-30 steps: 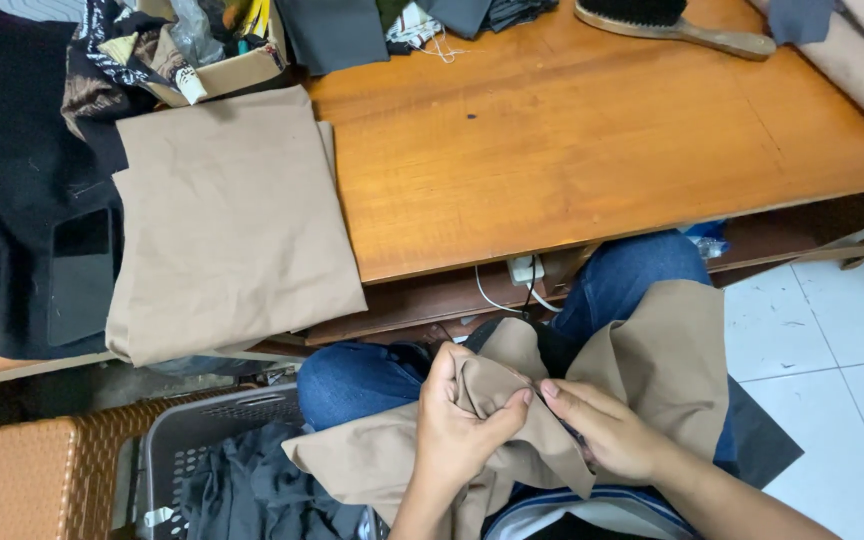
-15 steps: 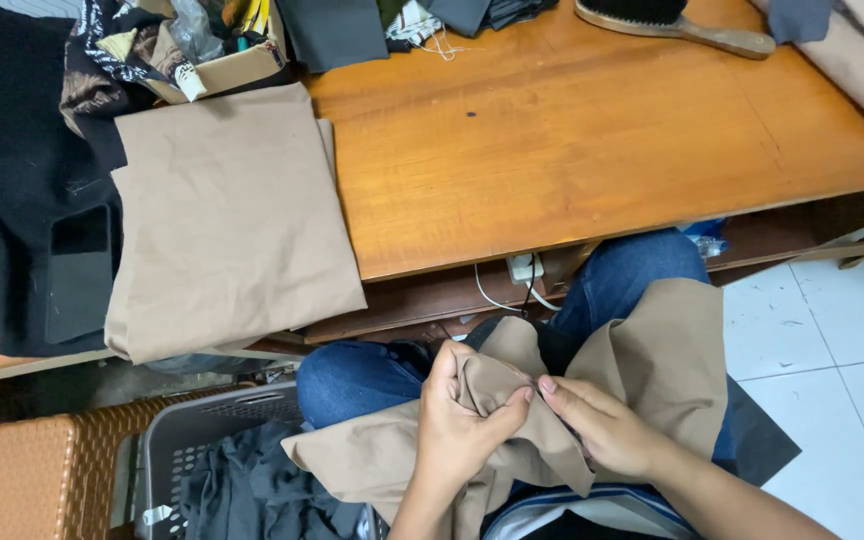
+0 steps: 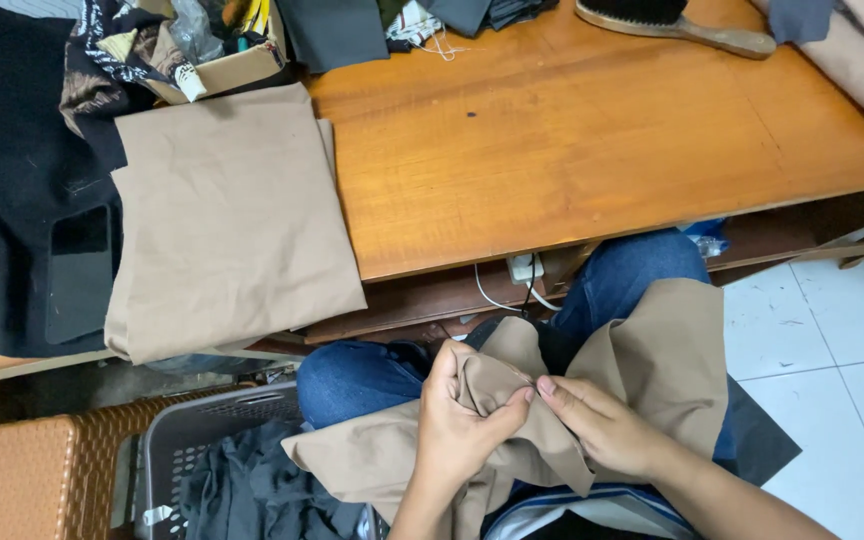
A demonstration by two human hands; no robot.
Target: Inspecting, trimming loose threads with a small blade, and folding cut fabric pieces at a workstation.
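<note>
Both hands, left (image 3: 462, 425) and right (image 3: 602, 430), pinch tan cloth (image 3: 652, 350) below the wooden table (image 3: 592, 150).

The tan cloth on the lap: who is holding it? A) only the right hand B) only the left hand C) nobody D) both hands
D: the left hand and the right hand both pinch a fold of the tan cloth lying over the person's lap.

A wooden table (image 3: 592, 150) bears folded tan cloth (image 3: 227, 215) and a brush (image 3: 677, 25).
</note>
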